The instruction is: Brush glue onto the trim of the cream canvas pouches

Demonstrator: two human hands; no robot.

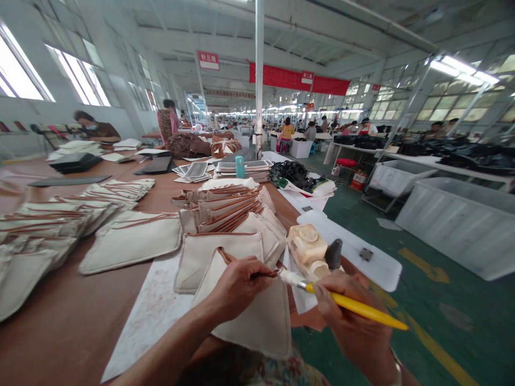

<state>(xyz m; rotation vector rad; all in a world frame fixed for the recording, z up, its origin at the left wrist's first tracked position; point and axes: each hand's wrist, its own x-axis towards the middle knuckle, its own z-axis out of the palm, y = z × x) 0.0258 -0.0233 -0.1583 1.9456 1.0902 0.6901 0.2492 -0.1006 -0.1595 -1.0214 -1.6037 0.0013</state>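
My left hand (241,284) pinches the brown-trimmed upper edge of a cream fabric pouch (257,321), which hangs over the front edge of the table. Between the fingers and thumb of my right hand (354,316) is a paintbrush (358,308) with a yellow handle. Its whitish bristles touch or almost touch the pouch's trim beside my left fingertips. Just beyond the brush stands a stained, yellowish plastic bottle (308,244) with a dark piece (333,253) beside it. More cream pouches (229,209) with brown edges lie stacked behind my left hand.
Further pouches (132,236) spread over the brown tabletop (116,295) at left, near a white sheet (148,316). A turquoise cylinder (240,166) stands farther back. To the right are a white lid (362,252) and large white bins (458,225). Other people work in the background.
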